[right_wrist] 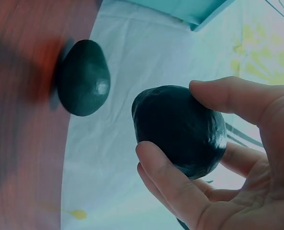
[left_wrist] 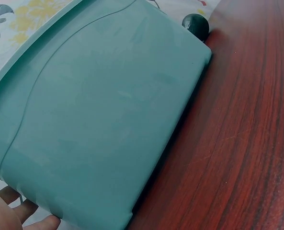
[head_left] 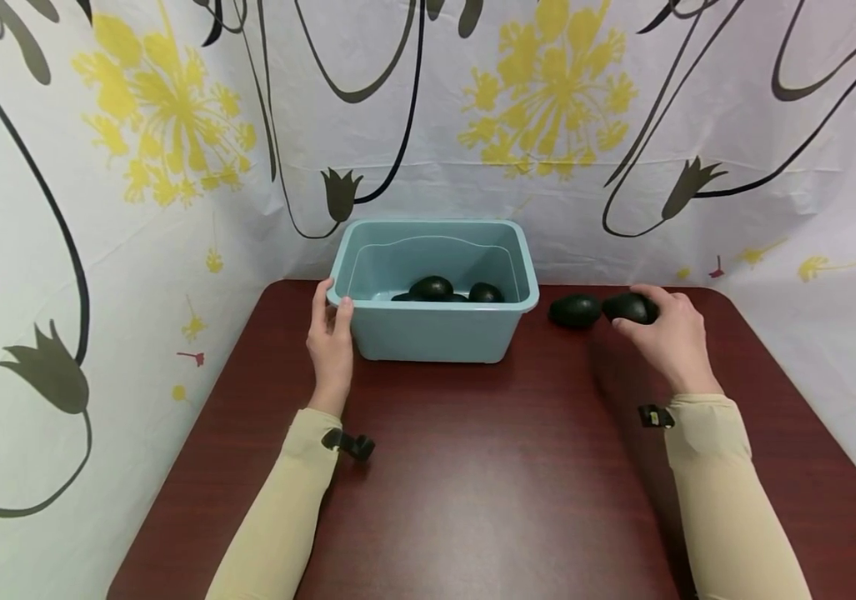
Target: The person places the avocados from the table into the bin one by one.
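Hands number two, one at each side of the dark red tabletop (head_left: 473, 483). Farthest left, the left hand (head_left: 330, 337) lies against the left front corner of the one teal tub (head_left: 435, 333), forearm running straight up from the near edge in a beige sleeve; its thumb hooks over the rim while the fingers (left_wrist: 24, 211) press flat against the outer wall, seen low in the left wrist view. So it grips the tub's corner lightly, fingers nearly straight.

Inside the tub lie dark avocados (head_left: 431, 288): at least three can be counted from the head view, two plain and a third partly hidden behind them; whether more lie beneath cannot be told.

Right of the tub, one loose avocado (head_left: 574, 311) rests on the tabletop, just beside the right hand and apart from the tub wall. Next comes the held avocado (head_left: 628, 307), one more, pinched by the right hand (head_left: 671, 342): thumb on one side, curled fingers (right_wrist: 165, 179) on the other, palm behind it, as the right wrist view shows closely. It sits low over the tabletop, near the far edge.

Each wrist carries one small black clip. No writing or label can be read anywhere.
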The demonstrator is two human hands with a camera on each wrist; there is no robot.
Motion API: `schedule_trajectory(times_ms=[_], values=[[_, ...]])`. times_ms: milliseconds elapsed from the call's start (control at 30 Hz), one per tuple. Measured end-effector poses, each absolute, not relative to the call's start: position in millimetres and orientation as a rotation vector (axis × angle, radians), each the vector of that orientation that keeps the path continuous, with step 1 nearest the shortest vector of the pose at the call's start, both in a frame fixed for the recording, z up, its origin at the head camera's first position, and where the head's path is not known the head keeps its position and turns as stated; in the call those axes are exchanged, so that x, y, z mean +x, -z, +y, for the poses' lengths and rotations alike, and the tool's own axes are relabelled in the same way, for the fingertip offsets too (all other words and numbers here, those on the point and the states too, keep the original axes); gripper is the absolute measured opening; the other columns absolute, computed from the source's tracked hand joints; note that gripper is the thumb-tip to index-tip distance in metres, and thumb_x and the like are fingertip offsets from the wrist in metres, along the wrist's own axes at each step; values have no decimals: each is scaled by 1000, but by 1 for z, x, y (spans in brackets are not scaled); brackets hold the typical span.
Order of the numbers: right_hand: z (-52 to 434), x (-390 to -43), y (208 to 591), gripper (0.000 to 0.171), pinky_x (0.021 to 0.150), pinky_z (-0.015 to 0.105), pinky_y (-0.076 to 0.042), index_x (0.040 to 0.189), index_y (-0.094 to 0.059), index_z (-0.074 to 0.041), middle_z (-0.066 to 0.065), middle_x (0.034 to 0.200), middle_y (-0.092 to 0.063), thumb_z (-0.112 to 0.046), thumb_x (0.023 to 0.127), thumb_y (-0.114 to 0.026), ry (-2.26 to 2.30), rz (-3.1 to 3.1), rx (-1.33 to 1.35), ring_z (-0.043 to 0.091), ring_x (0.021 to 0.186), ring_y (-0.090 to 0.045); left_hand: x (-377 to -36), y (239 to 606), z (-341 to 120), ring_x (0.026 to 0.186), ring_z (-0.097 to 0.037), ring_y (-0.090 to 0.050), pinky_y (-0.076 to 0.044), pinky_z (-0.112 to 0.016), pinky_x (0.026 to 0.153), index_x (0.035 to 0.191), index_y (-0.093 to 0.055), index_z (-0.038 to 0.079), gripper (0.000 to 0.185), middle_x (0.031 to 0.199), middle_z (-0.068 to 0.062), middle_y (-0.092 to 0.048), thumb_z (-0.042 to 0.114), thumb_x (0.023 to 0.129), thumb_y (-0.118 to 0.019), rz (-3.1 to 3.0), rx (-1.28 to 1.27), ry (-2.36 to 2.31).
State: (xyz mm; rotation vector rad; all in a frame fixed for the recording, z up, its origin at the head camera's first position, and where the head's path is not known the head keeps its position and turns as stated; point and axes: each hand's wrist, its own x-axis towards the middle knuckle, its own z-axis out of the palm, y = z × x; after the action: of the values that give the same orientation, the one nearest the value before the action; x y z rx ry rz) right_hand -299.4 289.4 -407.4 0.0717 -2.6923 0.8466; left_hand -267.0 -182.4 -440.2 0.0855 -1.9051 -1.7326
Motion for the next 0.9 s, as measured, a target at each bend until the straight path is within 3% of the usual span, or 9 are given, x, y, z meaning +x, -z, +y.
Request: schedule_trajectory(times_ms=[700,900], values=[[273,-279,382,61,84,58,-36,144,-56,-14,26,130,-53,-33,89,-75,-868,-2569,92,47,112,-46,-267,442,-182,121,-25,-55,-41,-50,101,150,-46,24,50,140,-19,-54,36,103,-58,-1889,68,1750],[267,-273,376,60,84,56,-37,143,-57,-16,23,124,-55,-31,88,-77,-862,-2530,114,45,108,-49,-266,441,-182,120,-20,-55,-41,-47,101,150,-46,25,50,138,-12,-56,36,103,-58,-1902,79,1737]])
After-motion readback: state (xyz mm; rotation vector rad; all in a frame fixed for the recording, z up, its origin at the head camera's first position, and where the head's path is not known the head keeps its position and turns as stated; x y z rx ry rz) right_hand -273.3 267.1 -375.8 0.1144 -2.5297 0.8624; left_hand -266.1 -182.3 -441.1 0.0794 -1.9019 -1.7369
